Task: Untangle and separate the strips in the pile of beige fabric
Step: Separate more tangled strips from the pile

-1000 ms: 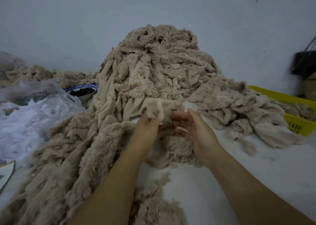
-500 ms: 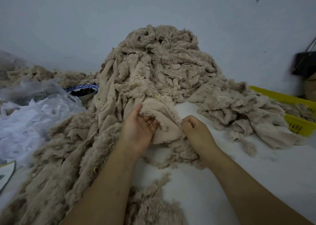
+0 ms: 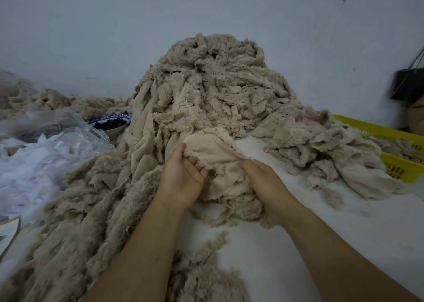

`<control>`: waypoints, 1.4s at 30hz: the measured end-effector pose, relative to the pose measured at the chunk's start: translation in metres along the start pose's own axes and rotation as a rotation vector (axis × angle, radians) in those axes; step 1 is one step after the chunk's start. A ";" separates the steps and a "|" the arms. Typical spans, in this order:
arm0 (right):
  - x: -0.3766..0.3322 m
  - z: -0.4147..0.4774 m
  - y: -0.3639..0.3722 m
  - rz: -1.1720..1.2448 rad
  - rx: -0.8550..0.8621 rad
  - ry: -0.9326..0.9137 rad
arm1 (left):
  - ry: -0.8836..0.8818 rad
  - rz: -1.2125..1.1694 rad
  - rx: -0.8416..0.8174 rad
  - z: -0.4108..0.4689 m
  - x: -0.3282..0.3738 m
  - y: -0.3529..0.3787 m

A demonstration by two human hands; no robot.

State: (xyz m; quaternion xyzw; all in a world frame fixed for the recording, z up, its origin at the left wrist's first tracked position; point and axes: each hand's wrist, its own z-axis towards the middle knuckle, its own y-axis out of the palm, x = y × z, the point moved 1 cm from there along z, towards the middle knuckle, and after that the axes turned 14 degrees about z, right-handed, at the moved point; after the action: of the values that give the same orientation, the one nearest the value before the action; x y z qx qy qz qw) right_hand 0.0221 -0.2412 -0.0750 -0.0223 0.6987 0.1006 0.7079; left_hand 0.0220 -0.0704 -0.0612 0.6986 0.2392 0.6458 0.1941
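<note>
We're mid-separation; L hand (image 3: 183, 178) pinches strip (image 3: 213, 150) by its edge; R hand (image 3: 263, 178) grips it alongside; next we prob. need a slow pull clear of pile (image 3: 213, 84).

bare table (image 3: 286, 251) near right, fabric pile (image 3: 213, 90) blocking ahead

Fabric pile (image 3: 213, 90) cropped below, dark bag (image 3: 407, 86) blurred

Bare pale grey wall (image 3: 91, 26) behind a white tabletop (image 3: 344, 221), dim even light, yellow basket (image 3: 399, 167) at right.
</note>
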 end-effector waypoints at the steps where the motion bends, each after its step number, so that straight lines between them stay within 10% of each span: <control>1: 0.000 0.000 0.000 0.022 -0.013 0.016 | -0.002 -0.025 -0.004 0.000 0.001 -0.001; 10: 0.003 0.003 -0.006 -0.061 0.075 -0.032 | 0.042 -0.064 0.069 -0.002 0.007 -0.002; 17: -0.001 -0.008 0.010 -0.051 -0.110 -0.302 | 0.149 0.598 0.047 -0.015 -0.010 0.019; 20: 0.001 -0.001 0.004 -0.101 0.092 -0.305 | 0.151 0.722 0.016 -0.018 -0.012 0.019; 27: 0.003 0.010 -0.009 0.396 0.272 -0.025 | 0.032 0.517 0.059 -0.012 -0.011 0.018; 32: -0.002 0.010 -0.009 0.598 0.165 -0.070 | 0.154 1.102 -0.051 -0.014 -0.021 0.014; 39: 0.016 0.008 -0.014 -0.745 -0.228 -0.227 | 0.312 0.769 0.646 0.002 0.007 -0.013; 42: 0.013 0.008 -0.014 -0.595 -0.141 -0.249 | 0.407 0.758 0.698 -0.001 0.010 -0.013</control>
State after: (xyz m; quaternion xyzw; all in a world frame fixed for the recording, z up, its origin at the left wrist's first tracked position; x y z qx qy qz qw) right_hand 0.0325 -0.2526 -0.0890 -0.2620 0.5611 -0.0603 0.7828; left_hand 0.0202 -0.0546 -0.0607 0.6199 0.2034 0.6748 -0.3450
